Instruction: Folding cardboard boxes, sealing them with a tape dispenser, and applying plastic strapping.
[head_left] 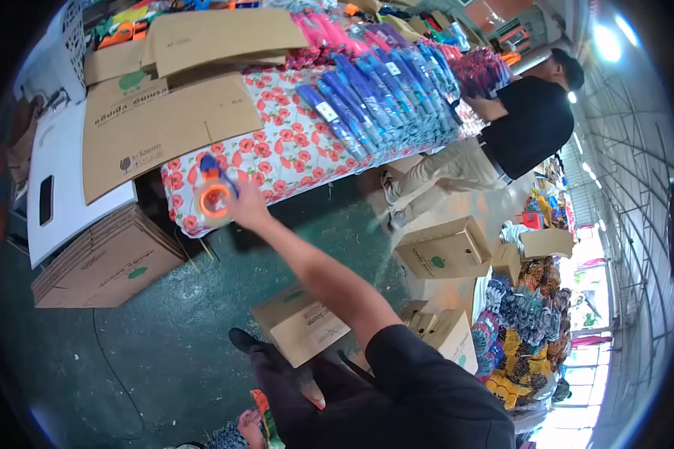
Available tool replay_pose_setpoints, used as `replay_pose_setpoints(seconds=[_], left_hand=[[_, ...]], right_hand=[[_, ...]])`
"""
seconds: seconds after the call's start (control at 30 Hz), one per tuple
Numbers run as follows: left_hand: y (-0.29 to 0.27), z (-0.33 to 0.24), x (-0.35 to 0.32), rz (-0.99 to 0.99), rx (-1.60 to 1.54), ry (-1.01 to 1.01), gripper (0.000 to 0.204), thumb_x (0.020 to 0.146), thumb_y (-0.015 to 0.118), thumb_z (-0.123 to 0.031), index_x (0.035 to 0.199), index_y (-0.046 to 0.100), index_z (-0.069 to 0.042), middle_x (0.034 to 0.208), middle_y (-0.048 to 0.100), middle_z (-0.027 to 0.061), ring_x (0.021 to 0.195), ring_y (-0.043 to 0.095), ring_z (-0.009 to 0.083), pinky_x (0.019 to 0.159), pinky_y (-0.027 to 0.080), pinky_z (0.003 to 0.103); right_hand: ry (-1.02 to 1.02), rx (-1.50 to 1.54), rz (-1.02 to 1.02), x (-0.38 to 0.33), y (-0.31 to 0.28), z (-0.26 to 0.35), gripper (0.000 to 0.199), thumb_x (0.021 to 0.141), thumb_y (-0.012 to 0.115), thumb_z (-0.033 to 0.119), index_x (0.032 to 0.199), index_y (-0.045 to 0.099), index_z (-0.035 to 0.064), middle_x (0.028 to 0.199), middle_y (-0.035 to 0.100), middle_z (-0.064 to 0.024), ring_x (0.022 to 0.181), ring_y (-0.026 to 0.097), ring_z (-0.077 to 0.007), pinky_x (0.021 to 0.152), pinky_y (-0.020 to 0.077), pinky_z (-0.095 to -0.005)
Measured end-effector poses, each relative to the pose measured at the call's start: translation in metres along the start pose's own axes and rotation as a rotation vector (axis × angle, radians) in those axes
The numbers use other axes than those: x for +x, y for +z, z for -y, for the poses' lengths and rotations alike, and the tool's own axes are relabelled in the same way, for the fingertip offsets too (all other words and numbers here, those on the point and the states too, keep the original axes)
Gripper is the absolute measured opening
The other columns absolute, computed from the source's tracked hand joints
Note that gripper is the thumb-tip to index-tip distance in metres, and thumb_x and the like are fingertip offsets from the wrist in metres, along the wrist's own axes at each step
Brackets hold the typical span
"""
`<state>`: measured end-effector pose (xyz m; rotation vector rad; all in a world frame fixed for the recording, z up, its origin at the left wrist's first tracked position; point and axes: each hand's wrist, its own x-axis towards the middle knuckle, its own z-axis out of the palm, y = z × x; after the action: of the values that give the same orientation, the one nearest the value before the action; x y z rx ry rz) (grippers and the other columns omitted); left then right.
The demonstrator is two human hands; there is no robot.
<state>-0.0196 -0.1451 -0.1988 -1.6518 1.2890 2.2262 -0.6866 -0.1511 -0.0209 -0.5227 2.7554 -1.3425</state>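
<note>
Stretched out to the table's near left corner, my right hand (250, 206) is closed on a tape dispenser (209, 170) with a blue body and an orange hub. The dispenser is over the edge of a table with a white cloth printed with red flowers (281, 127). At the lower edge my left hand (252, 428) shows only in part, beside an orange and green thing (260, 402); its grip is unclear. A brown carton (301, 329) stands on the floor by my legs.
Flattened cardboard (176, 123) lies left of the cloth, near a phone (46, 200) on a white table. Folded cartons (112, 262) lean below. Blue packed bundles (374, 97) cover the table's far side, where a person (528, 123) stands. More cartons (445, 251) and piled bundles (532, 329) stand right.
</note>
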Motion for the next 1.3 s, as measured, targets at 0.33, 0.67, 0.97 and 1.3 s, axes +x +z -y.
replay_pose_setpoints(seconds=[0.33, 0.67, 0.97, 1.3], left_hand=[[0.011, -0.064, 0.064, -0.071, 0.122, 0.060, 0.019, 0.098, 0.053, -0.013, 0.108, 0.062, 0.001, 0.086, 0.067, 0.0079, 0.076, 0.067, 0.0159, 0.064, 0.053, 0.025], [0.199, -0.073, 0.125, 0.239, 0.580, 0.103, 0.044, 0.099, 0.060, -0.028, 0.128, 0.056, 0.005, 0.110, 0.069, 0.0101, 0.108, 0.062, 0.0146, 0.092, 0.049, 0.028], [0.254, -0.051, 0.083, -0.007, 0.508, 0.135, 0.039, 0.104, 0.050, -0.028, 0.122, 0.060, 0.005, 0.108, 0.067, 0.0075, 0.099, 0.059, 0.0137, 0.088, 0.048, 0.030], [0.425, -0.047, -0.002, -0.181, 1.135, 0.078, 0.047, 0.105, 0.047, -0.036, 0.078, 0.063, -0.001, 0.062, 0.055, 0.0034, 0.057, 0.051, 0.0152, 0.052, 0.041, 0.039]], right_hand=[[0.177, 0.250, -0.172, -0.035, 0.024, -0.029, 0.043, 0.092, 0.068, 0.032, 0.116, 0.064, -0.0027, 0.100, 0.068, -0.0180, 0.095, 0.065, -0.0241, 0.086, 0.0504, -0.0336], [0.488, -0.627, -0.158, -0.336, -0.097, -0.249, 0.056, 0.090, 0.065, 0.029, 0.135, 0.047, -0.0002, 0.112, 0.056, -0.0223, 0.104, 0.053, -0.0391, 0.094, 0.0413, -0.0478], [0.483, -0.473, -0.025, -0.345, -0.162, -0.289, 0.064, 0.088, 0.065, 0.026, 0.142, 0.041, 0.0014, 0.124, 0.047, -0.0238, 0.115, 0.044, -0.0415, 0.098, 0.0358, -0.0514], [0.501, -0.279, -0.214, -0.379, -0.239, -0.493, 0.023, 0.099, 0.047, 0.017, 0.107, 0.057, -0.0013, 0.093, 0.056, -0.0184, 0.085, 0.054, -0.0324, 0.079, 0.0451, -0.0409]])
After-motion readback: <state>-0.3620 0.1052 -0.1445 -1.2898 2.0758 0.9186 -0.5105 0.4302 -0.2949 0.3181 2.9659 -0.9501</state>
